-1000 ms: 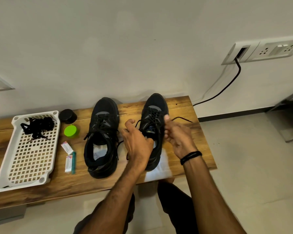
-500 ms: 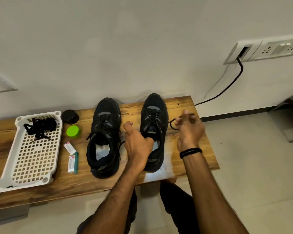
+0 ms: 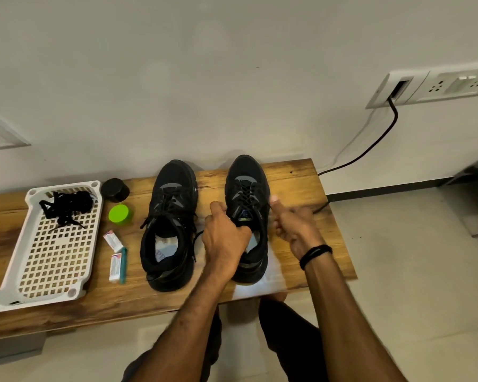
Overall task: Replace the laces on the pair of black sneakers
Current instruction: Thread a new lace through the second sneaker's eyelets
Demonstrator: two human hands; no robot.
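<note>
Two black sneakers stand side by side on the wooden bench [image 3: 301, 183], toes toward the wall. The left sneaker [image 3: 171, 210] has loose laces hanging over its sides. My left hand [image 3: 224, 239] grips the right sneaker [image 3: 247, 186] at its tongue and collar. Against that shoe's right side, my right hand [image 3: 294, 227] has its thumb up and fingers curled round its black lace [image 3: 320, 208], whose end trails right across the bench. A bundle of black laces [image 3: 66, 205] lies in the white tray [image 3: 55, 266] at the left.
Between the tray and the shoes sit a black round pot [image 3: 115, 190], a green lid [image 3: 119, 213] and two small packets [image 3: 113, 239] [image 3: 116, 267]. The bench's right end is just past my right hand. A black cable [image 3: 370, 147] runs from the wall socket [image 3: 398, 89] to the floor.
My right hand pulled the lace out to the right, then came back against the right sneaker's side. My left hand has stayed on the shoe's tongue.
</note>
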